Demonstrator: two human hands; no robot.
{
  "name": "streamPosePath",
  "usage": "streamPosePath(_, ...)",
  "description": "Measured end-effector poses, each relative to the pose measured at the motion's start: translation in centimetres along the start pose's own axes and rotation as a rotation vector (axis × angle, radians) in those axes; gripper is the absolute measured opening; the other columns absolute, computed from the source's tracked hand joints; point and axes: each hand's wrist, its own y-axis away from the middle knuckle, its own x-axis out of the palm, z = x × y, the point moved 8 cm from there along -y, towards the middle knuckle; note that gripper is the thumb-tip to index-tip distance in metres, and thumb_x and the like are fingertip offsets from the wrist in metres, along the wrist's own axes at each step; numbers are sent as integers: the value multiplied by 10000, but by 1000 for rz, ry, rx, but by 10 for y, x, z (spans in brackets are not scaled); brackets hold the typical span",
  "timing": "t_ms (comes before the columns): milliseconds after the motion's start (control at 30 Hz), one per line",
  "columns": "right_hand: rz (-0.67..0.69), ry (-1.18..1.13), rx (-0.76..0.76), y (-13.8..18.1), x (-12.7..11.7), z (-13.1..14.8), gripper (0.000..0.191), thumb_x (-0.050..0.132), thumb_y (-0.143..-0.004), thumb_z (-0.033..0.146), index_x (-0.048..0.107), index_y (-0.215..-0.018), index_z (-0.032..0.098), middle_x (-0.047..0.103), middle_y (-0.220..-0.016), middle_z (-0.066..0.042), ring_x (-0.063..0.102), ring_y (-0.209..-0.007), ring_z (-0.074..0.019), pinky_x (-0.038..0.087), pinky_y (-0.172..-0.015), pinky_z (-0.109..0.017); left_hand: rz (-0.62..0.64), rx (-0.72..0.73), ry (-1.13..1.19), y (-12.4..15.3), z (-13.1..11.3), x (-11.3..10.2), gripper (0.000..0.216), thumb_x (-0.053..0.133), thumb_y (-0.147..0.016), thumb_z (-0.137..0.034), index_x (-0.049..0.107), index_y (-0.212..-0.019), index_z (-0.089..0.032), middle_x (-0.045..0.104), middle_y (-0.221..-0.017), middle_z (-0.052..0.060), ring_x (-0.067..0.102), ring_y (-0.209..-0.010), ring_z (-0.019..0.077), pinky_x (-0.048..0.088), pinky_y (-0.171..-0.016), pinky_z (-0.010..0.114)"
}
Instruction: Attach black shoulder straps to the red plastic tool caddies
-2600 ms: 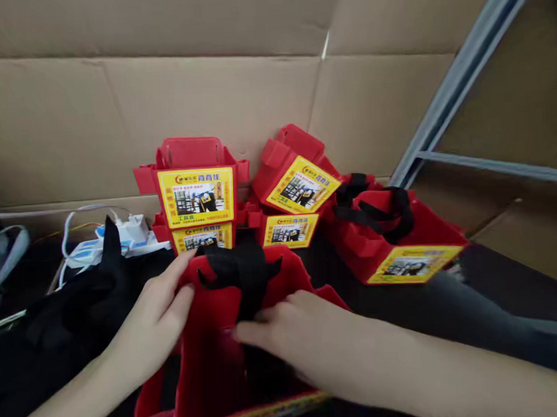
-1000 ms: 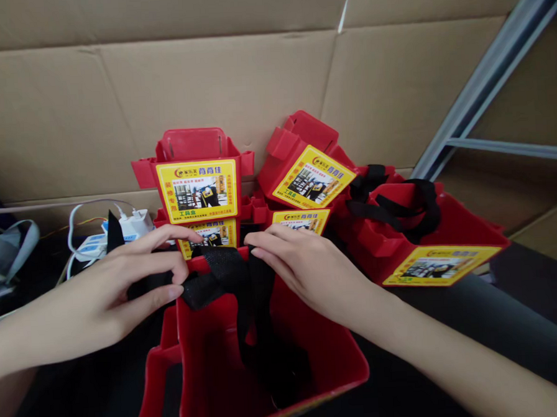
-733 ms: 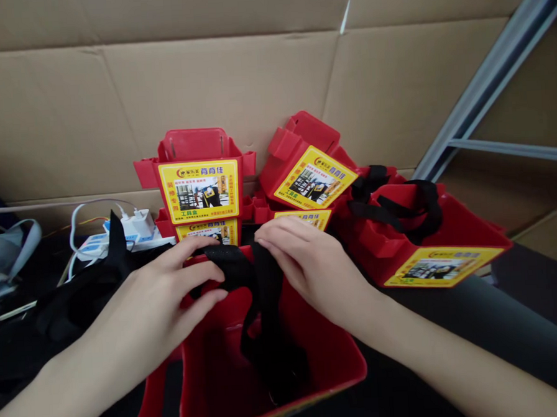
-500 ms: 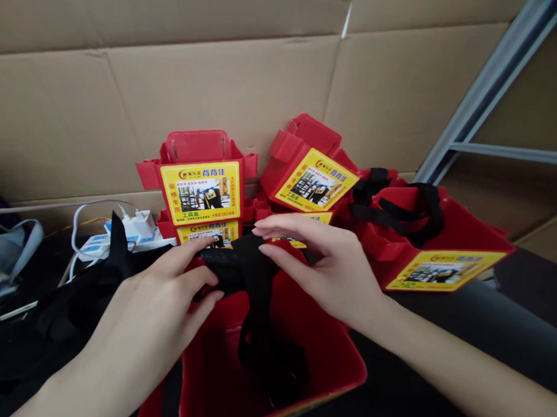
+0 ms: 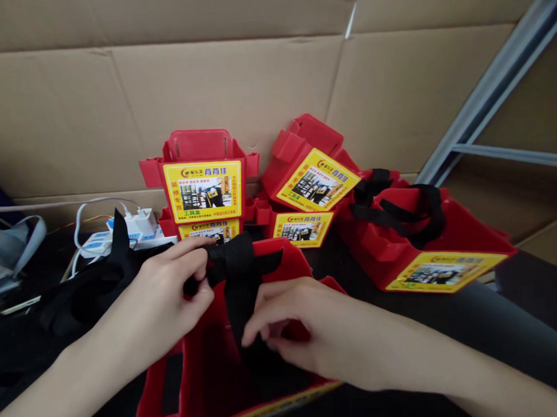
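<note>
A red plastic tool box (image 5: pixel 207 368) stands open right in front of me, with a black webbing strap (image 5: pixel 237 266) knotted over its far rim and hanging down inside. My left hand (image 5: pixel 164 298) pinches the left end of the strap at the rim. My right hand (image 5: pixel 289 332) is lower, inside the box, with its fingers closed on the hanging part of the strap.
Several more red boxes with yellow labels (image 5: pixel 203 187) are piled behind, one at the right (image 5: pixel 430 244) carrying a black strap. Loose black straps (image 5: pixel 91 287) and a white power strip with chargers (image 5: pixel 121 232) lie at the left. Cardboard walls (image 5: pixel 254 91) and a grey metal frame (image 5: pixel 487 92) stand behind.
My right hand has dropped from the box's far rim down into the box and closed on the hanging strap. My left hand has stayed at the strap's knot.
</note>
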Motion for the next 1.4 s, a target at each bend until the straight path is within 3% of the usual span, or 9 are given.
streamPosePath(200, 180, 555, 73, -18, 33, -18, 271, 546, -663, -77, 685, -765, 132, 672, -751, -62, 621, -607, -149, 438, -492, -228, 49, 4, 30, -3, 2, 0, 188, 477, -723, -116, 367, -594, -198, 648, -978, 34, 569, -1082, 208, 493, -739, 248)
streamPosePath(333, 333, 554, 69, -20, 32, -13, 101, 649, -701, 117, 709, -766, 166, 674, -687, -57, 607, -549, -153, 328, -391, -221, 70, -68, -86, 4, 8, -1, 110, 496, -780, -237, 520, -674, -217, 575, -1203, 9, 619, -973, 249, 516, -678, 340)
streamPosePath(467, -96, 483, 55, -20, -16, 9, 128, 571, -802, 230, 662, -714, 212, 635, -646, 0, 574, -562, -121, 362, -469, -217, 28, -114, -225, 10, 6, -3, 147, 534, -786, -379, 622, -864, -291, 521, -1282, 4, 623, -941, 287, 512, -738, 458)
streamPosePath(567, -503, 553, 68, -13, -50, 16, 172, 554, -823, 336, 624, -901, 200, 626, -786, -26, 562, -644, -140, 399, -535, -243, 16, -94, -221, 9, 1, 1, 138, 538, -788, -343, 633, -870, -284, 529, -1258, 21, 608, -973, 277, 483, -832, 476)
streamPosePath(633, -617, 624, 66, -13, -55, 12, 256, 567, -815, 336, 586, -1030, 198, 601, -934, -62, 557, -765, -173, 428, -602, -276, 7, -81, -170, 6, -1, 2, 98, 528, -786, -270, 623, -811, -265, 530, -1241, 11, 608, -968, 244, 471, -869, 445)
streamPosePath(833, -594, 605, -22, -19, -43, -6, 195, 509, -840, 159, 620, -1000, 168, 592, -895, -61, 529, -829, -178, 461, -735, -325, -26, -56, -30, 5, 7, -1, 129, 493, -776, -164, 536, -662, -208, 601, -1087, 15, 603, -974, 198, 493, -782, 297)
streamPosePath(1067, -766, 447, -262, 5, -41, 3, 197, 476, -869, 164, 652, -944, 122, 595, -794, -62, 558, -741, -124, 485, -675, -245, -74, -117, -175, 10, 18, -4, 138, 466, -812, -211, 537, -694, -221, 630, -761, 3, 584, -577, 163, 424, -493, 270)
streamPosePath(1233, -370, 319, -378, 1, -18, 18, 179, 510, -859, 160, 669, -937, 140, 646, -848, -50, 589, -758, -108, 487, -696, -220, -72, -190, -61, 7, 30, -10, 148, 563, -772, -305, 459, -701, -228, 581, -635, -27, 558, -523, 158, 437, -501, 271)
streamPosePath(1400, -623, -59, -300, -1, -76, 2, 149, 523, -853, 204, 667, -833, 170, 655, -723, -4, 591, -641, -84, 482, -603, -195, -55, -363, 202, 16, 48, -8, 330, 677, -686, -385, 469, -906, -256, 624, -898, -21, 632, -821, 180, 539, -663, 264)
